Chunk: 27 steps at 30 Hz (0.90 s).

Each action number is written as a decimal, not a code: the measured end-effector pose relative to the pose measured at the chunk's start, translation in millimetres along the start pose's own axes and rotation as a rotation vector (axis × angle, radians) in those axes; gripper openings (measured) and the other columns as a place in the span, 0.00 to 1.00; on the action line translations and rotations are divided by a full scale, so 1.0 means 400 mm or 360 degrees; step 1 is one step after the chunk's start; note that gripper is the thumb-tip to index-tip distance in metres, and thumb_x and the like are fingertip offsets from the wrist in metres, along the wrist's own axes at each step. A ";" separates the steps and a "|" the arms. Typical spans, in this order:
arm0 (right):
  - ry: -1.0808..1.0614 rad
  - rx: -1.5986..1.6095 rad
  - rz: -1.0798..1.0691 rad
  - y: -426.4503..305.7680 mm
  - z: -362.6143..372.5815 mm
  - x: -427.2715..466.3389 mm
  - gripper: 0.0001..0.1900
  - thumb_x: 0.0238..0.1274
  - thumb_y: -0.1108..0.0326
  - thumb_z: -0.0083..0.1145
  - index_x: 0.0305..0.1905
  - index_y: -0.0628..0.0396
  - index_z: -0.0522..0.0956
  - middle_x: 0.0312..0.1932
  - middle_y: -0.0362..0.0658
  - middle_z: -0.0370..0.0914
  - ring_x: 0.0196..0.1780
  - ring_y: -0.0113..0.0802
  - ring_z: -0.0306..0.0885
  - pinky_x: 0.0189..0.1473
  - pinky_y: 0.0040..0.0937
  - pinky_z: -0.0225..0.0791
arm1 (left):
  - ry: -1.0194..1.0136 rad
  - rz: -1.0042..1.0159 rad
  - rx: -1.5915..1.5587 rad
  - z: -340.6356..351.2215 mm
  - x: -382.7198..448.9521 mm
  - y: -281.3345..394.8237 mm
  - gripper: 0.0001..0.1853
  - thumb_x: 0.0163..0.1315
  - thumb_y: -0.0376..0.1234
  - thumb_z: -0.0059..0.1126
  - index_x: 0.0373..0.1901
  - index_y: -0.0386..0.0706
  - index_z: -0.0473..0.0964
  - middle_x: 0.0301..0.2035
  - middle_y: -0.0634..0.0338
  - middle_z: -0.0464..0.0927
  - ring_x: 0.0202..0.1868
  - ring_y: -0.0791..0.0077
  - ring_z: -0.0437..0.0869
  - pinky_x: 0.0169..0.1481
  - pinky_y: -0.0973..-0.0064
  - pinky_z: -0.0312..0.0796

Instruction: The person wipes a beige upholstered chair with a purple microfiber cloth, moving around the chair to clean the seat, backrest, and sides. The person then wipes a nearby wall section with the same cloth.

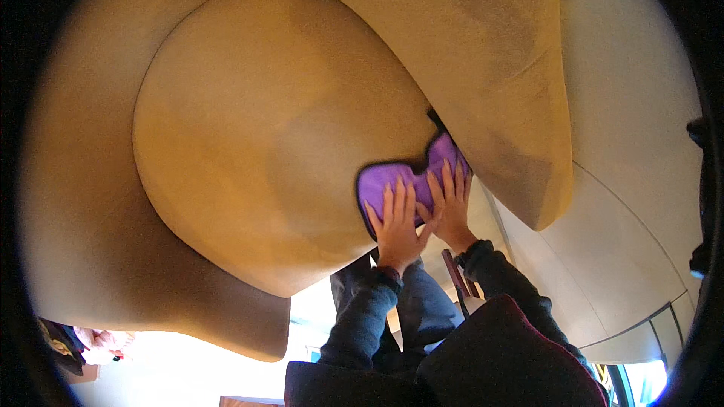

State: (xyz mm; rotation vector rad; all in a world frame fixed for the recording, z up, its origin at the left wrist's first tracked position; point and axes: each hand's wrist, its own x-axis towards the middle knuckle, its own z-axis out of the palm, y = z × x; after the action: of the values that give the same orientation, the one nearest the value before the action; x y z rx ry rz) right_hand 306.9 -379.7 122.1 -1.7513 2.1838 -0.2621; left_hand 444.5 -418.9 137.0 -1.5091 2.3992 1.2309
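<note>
A purple eye mask with black edging [384, 178] lies flat near the front right edge of a rounded tan panel [254, 107]. A short black strap [434, 119] shows at its upper right end. My left hand [399, 229] rests palm down on the mask's left part, fingers spread. Beside it, my right hand [451, 206] lies on the right part, its fingers pointing away from me. The thumbs are close together, and the palms and fingers hide the mask's lower middle. Neither hand is closed around anything.
A larger tan surface [486, 28] surrounds the rounded panel, with a pointed corner to the right. Pale flooring [616, 226] with dark joint lines lies beyond. Dark reddish rails [454, 271] stand below my right wrist. Pink cloth [104, 339] shows at the lower left.
</note>
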 end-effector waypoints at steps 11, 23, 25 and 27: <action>0.0128 -0.0152 0.0049 -0.140 0.017 0.344 0.29 0.68 0.44 0.47 0.72 0.32 0.64 0.79 0.41 0.50 0.80 0.54 0.43 0.70 0.69 0.33 | 0.0532 0.0023 0.0407 -0.188 0.281 -0.122 0.39 0.68 0.52 0.46 0.75 0.40 0.54 0.75 0.53 0.49 0.77 0.55 0.46 0.74 0.40 0.25; 0.0097 0.0177 -0.0264 0.053 0.038 -0.100 0.32 0.65 0.55 0.53 0.72 0.53 0.63 0.77 0.59 0.48 0.78 0.66 0.43 0.73 0.68 0.36 | -0.0098 0.0134 -0.0133 0.091 -0.050 0.039 0.42 0.67 0.54 0.49 0.72 0.32 0.55 0.73 0.42 0.52 0.76 0.49 0.49 0.76 0.42 0.35; -0.0013 0.0115 -0.0200 0.013 0.052 -0.114 0.31 0.63 0.54 0.55 0.71 0.47 0.65 0.78 0.57 0.46 0.78 0.68 0.41 0.71 0.73 0.33 | 0.0079 0.0205 -0.0220 0.091 -0.081 -0.013 0.41 0.67 0.52 0.50 0.71 0.32 0.57 0.72 0.41 0.53 0.76 0.49 0.50 0.76 0.44 0.38; -0.0040 -0.0016 -0.0237 -0.069 0.073 -0.066 0.30 0.64 0.54 0.54 0.71 0.43 0.66 0.79 0.54 0.46 0.78 0.67 0.42 0.72 0.73 0.32 | 0.0191 0.0160 -0.0163 0.048 -0.082 -0.092 0.40 0.67 0.51 0.49 0.71 0.32 0.57 0.72 0.41 0.53 0.76 0.48 0.51 0.76 0.45 0.39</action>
State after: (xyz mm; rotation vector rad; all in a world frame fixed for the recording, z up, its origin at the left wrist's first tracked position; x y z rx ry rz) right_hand 347.8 -358.7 108.0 -1.9150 2.0438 -0.2632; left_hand 483.5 -390.1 116.2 -1.5495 2.5533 1.3391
